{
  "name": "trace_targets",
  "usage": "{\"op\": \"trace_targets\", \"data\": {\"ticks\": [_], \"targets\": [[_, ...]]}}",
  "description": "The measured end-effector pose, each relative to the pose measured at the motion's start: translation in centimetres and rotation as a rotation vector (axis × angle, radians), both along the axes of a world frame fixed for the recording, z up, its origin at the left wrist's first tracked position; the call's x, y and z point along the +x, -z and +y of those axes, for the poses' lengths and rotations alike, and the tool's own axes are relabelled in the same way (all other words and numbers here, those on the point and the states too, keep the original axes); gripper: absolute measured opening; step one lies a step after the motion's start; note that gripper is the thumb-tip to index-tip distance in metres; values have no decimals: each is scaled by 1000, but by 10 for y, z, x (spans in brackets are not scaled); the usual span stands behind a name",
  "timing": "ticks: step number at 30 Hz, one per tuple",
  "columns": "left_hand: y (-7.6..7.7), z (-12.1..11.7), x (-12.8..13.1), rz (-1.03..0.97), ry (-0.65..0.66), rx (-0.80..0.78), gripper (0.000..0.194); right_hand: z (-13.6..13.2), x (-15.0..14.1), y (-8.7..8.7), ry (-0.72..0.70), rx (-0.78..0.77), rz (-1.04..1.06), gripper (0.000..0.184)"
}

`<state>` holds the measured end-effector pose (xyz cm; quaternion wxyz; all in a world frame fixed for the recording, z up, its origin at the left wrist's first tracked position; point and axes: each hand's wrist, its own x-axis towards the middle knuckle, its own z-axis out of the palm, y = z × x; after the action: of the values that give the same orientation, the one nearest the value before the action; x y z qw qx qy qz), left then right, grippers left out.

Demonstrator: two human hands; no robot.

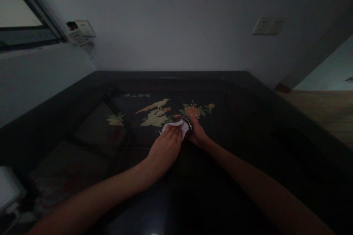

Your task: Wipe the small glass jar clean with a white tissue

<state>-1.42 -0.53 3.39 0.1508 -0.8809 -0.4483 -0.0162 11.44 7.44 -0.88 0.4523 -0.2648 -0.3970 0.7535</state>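
My left hand [169, 141] presses a crumpled white tissue [185, 127] against a small dark, rounded object [188, 120]. From the other side, my right hand [198, 132] has its fingers closed around that object. Only part of it shows between the hands; its kind is hard to tell in the dim light. Both hands are over the middle of a glossy black tabletop [220, 176], in front of a picture of a bird [153, 106] and flowers [192, 111].
A white plastic item [9, 187] with a cord is at the left edge. Behind the table is a pale wall [171, 25] with a socket [268, 25] at right and sockets [81, 33] at left. A window frame [35, 11] is at upper left, wooden floor [320, 110] at right.
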Motion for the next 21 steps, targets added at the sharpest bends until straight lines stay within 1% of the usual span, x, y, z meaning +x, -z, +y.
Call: {"op": "trace_targets", "data": {"ticks": [3, 7, 9, 12, 15, 17, 19, 21], "targets": [[-7, -2, 4, -26, -24, -73, 39, -1, 0, 0, -12, 10, -12, 50], [-23, -6, 10, -153, -37, -265, 37, -2, 1, 0, -40, 33, 6, 50], [-30, -7, 9, -269, -36, -378, 31, -2, 2, 0, -42, 33, 2, 50], [-34, -7, 6, -501, -66, -583, 25, -2, 3, -1, -41, 18, -27, 50], [-36, -5, 5, -770, -104, -809, 28, -3, 4, -2, -38, -10, -47, 53], [-36, -3, 7, -949, -87, -922, 33, -3, 3, -3, -26, -20, -50, 55], [-37, -2, 9, -1071, -73, -979, 38, -3, 3, -4, -14, -22, -56, 56], [-38, -1, 10, -1088, -83, -979, 41, -3, 2, -5, -12, -19, -56, 56]]}}
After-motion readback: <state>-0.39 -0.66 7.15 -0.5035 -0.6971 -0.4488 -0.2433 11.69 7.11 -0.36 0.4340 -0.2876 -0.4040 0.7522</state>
